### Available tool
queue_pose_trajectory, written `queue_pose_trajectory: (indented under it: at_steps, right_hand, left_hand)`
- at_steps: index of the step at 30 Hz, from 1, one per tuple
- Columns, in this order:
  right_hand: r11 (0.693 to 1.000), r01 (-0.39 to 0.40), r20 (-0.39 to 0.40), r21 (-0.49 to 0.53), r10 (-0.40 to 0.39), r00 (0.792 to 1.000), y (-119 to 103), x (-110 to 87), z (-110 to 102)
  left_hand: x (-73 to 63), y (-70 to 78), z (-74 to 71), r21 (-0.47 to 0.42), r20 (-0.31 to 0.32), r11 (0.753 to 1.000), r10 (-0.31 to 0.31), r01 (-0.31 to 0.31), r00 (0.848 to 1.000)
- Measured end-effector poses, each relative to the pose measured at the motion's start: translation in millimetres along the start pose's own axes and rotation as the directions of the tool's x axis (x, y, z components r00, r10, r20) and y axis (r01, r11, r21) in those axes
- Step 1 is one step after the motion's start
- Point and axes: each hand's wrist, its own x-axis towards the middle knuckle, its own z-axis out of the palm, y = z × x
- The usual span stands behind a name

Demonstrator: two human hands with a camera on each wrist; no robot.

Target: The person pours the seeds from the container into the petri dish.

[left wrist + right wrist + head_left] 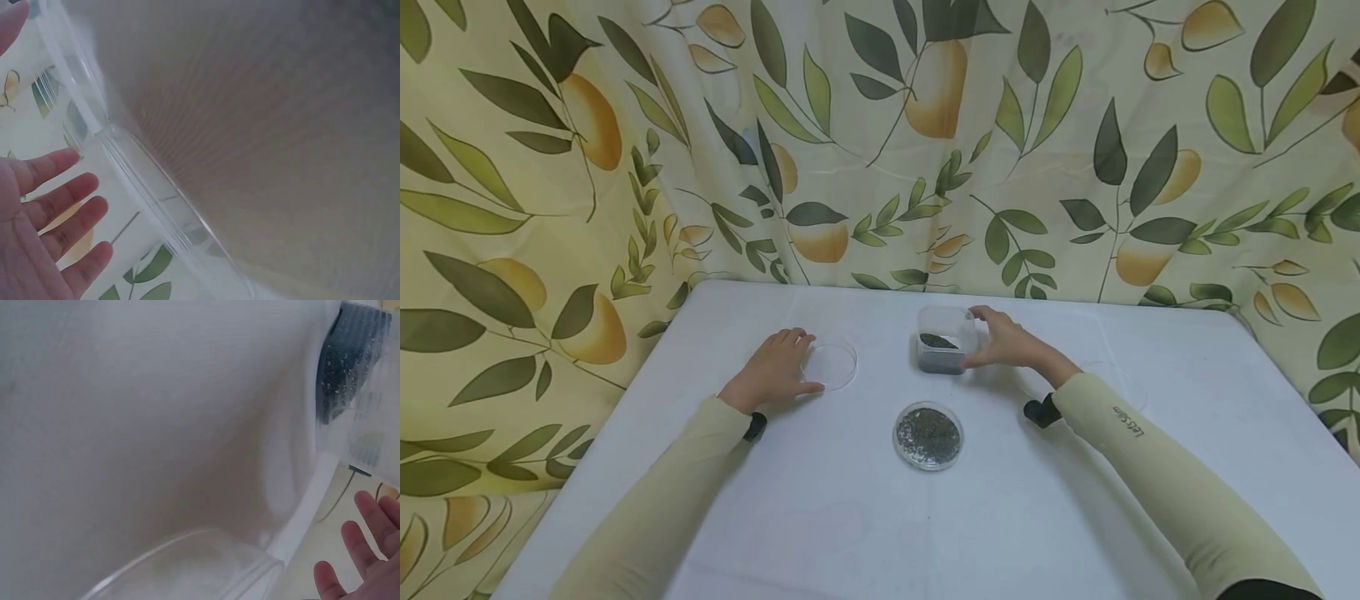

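My left hand (772,369) is beside a clear, round, shallow dish (842,367), thumb and fingers spread around its left edge. In the left wrist view its fingers (69,212) are nearly straight, by the dish's clear rim (144,178). My right hand (1006,342) is at the right side of a clear plastic box (946,340) partly filled with dark grains, fingertips at its far and near corners. The right wrist view shows loosely extended fingers (359,550) below the box (350,369). Another round clear dish (928,436), full of dark, glittery grains, sits nearer me.
The white-covered table (820,517) ends at a leaf-and-fruit patterned curtain (880,192) behind. A faint clear round piece (1112,379) lies to the right, partly behind my right forearm. Dark wrist bands (1042,411) show at both sleeves.
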Motion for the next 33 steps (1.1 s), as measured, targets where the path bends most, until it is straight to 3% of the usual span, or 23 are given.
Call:
queue_pose_trajectory:
  at_steps: [17,25,33]
  right_hand:
    - [0.989,-0.004,0.085,0.149,-0.009,0.996,13,9.7,10]
    - [0.973,-0.039,0.088,0.226,0.020,0.996,14,10.6,14]
    - [0.966,-0.006,0.055,0.258,-0.009,0.998,13,10.4,16]
  left_hand:
    - [2.3,0.8,2.0,0.025,-0.006,0.999,-0.025,0.025,1.000]
    - [3.6,-1.2,6.0,0.029,-0.017,0.999,-0.031,0.031,0.999]
    - [2.0,-0.8,5.0,0.031,-0.025,0.999,-0.025,0.026,0.999]
